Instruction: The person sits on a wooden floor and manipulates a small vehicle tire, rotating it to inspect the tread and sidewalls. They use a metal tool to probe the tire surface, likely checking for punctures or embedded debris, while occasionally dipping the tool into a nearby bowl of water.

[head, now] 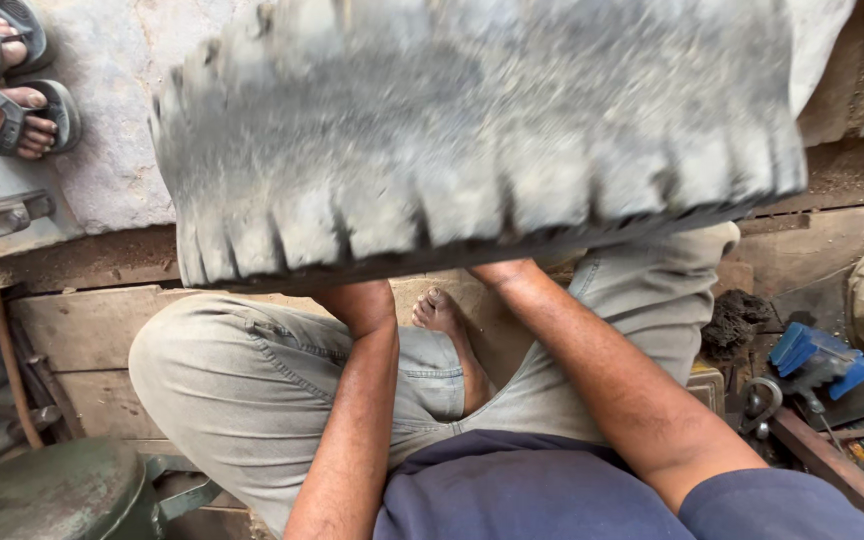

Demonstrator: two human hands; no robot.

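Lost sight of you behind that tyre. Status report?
Both hands hidden under the tyre, grip unseen. Tyre raised over the lap, tread blurred. Another person's sandalled feet nearby, top left; blue tool beside the right knee.

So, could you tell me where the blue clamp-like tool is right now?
The blue clamp-like tool lies at the right edge of the head view, beside the person's grey-trousered knee.

Sitting cross-legged, both forearms reaching forward and up. Left arm (352, 420) runs nearly straight ahead, right arm (602, 370) angles in from the right. Both hands are hidden, so can't tell their grip.
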